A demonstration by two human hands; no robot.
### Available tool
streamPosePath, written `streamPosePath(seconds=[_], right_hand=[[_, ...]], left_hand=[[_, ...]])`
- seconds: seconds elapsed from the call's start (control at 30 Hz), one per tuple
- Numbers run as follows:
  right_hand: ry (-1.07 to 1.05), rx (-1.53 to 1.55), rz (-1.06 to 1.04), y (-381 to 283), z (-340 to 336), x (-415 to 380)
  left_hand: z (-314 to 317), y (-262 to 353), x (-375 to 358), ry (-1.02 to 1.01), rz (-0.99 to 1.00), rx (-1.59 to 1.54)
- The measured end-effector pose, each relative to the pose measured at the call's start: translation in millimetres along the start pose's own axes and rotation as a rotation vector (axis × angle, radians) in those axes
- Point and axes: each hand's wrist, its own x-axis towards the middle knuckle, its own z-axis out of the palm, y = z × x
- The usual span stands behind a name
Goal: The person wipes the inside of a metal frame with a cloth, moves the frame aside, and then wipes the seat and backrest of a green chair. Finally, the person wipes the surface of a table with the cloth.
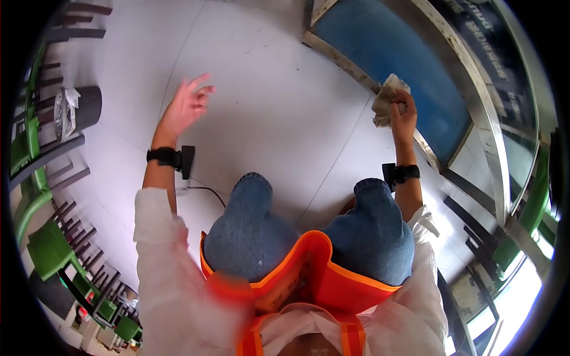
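My right hand has its fingers closed around a crumpled, dirty beige cloth. The cloth overlaps the lower metal frame rail of a blue panel at the upper right. Over the pale floor on the left, my left hand is raised with its fingers apart and nothing in them. Both wrists wear black straps with a small dark block.
A dark bin with a plastic liner stands at the left among green chairs. A metal-framed glass counter runs along the right side. Near my knees a black cable lies on the tiled floor.
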Motion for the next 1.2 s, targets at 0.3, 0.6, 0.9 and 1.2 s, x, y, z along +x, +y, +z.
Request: streamPosePath(seconds=[0.3,0.6,0.9,1.2], right_hand=[[-0.108,-0.007,0.017,2.9,-7.1,1.8],[0.097,-0.170,-0.248,5.2,0.1,-0.1],[-0.064,-0.487,-0.312,12.7,-0.7,-20.2],[0.064,-0.733,-0.098,9.6,-35.7,-41.1]], left_hand=[[-5.0,78.9,23.0,-0.316,-0.313,0.733],[103.9,67.1,62.8,-0.258,0.543,0.885],[312.1,75.0,98.7,0.174,1.156,1.427],[342.3,66.9,88.3,-0.020,0.823,1.139]])
